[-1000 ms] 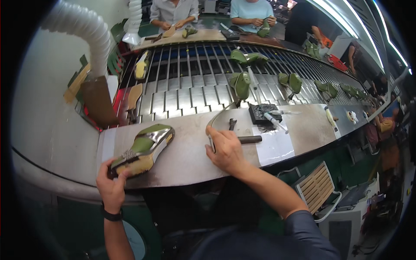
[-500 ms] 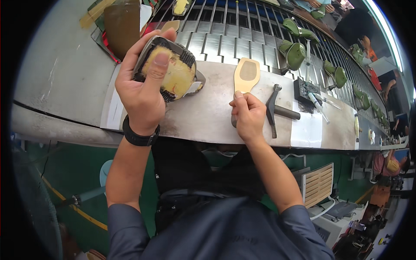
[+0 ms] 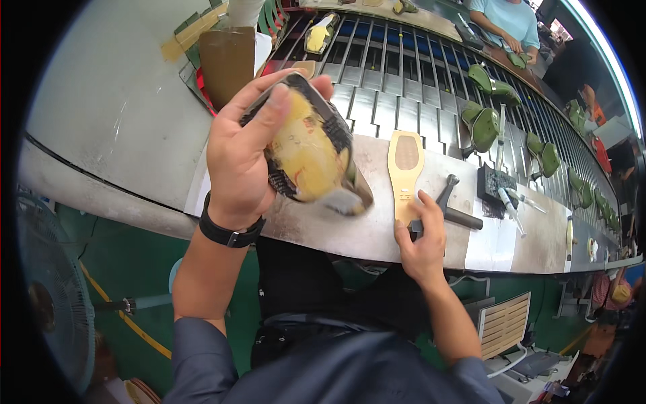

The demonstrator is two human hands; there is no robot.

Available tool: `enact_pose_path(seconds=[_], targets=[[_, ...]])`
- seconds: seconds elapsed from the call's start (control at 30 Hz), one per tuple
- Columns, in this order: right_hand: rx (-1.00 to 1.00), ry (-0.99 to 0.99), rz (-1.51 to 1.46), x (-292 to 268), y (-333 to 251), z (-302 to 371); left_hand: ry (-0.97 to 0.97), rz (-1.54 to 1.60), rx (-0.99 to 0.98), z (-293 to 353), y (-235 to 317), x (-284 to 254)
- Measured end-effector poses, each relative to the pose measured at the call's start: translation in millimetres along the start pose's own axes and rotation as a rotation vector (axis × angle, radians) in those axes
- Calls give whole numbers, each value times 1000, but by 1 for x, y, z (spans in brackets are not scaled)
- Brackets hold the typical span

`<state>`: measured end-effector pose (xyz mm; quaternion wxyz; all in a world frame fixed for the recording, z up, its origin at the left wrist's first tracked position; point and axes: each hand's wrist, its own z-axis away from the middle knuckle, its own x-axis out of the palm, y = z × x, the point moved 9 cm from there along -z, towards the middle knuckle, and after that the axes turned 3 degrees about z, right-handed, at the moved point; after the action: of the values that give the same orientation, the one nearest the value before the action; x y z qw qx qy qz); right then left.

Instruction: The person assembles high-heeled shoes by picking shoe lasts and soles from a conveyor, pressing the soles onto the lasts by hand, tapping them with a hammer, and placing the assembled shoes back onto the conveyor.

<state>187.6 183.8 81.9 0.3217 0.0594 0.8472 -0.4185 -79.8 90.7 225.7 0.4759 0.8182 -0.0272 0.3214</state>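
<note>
Left hand (image 3: 239,148): mine, wrapped around the shoe, thumb on its underside.
Shoe (image 3: 309,155): held over the bench (image 3: 367,239), tilted, yellow underside facing me; blurred at its narrow end.
Right hand (image 3: 427,246): thumb and fingers parted about the insole's lower end; cannot tell if they pinch it.
Insole (image 3: 405,182): tan, textured patch at the wide end, left of the hammer.
Hammer (image 3: 464,219): just beside my right fingers.
Black block (image 3: 488,185): farther right, syringes beside it.
Conveyor (image 3: 363,104): beyond the bench, green shoes (image 3: 484,128) on it.
Co-worker (image 3: 508,27): far side, light-blue top.
</note>
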Motion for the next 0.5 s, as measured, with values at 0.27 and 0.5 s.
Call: enact_pose_path(seconds=[0.27,0.5], targets=[[456,21,-859,-46,20,122,-58,-91,-114,14,-42,12],[921,-345,-939,15,46,140,-162,-18,-160,5,-53,40]])
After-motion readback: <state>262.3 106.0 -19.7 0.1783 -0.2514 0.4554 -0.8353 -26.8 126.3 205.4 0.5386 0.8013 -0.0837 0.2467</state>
